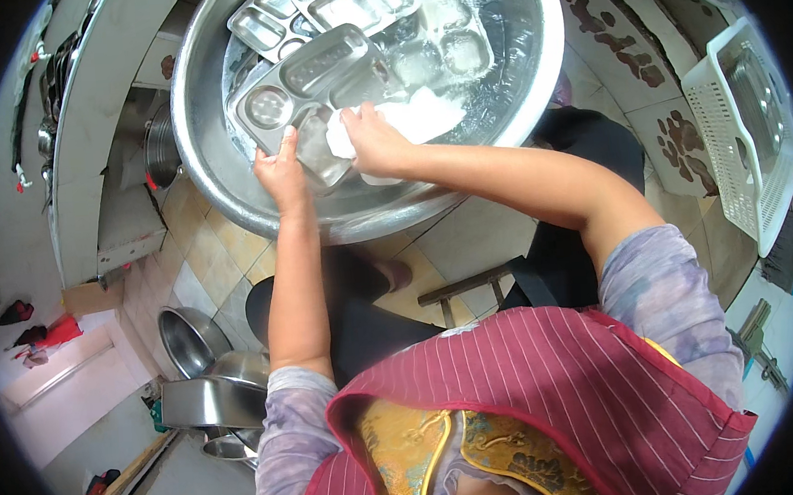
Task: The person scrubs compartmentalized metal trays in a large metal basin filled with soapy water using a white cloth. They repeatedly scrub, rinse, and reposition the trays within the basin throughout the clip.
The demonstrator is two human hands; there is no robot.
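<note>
A large round metal basin of water stands before me. My left hand grips the near left edge of a stainless steel compartment tray, its thumb on top. The tray is tilted, with its near right part at the water. My right hand is closed on a white cloth and presses it on the tray's right side. Part of the cloth trails to the right over the water. More compartment trays lie stacked at the basin's far side, and another tray rests under the water.
A white plastic basket holding metal ware stands at the right. Several metal bowls and pans are piled on the floor at the lower left. Ladles and other utensils line the left side. Below the basin is a tiled floor.
</note>
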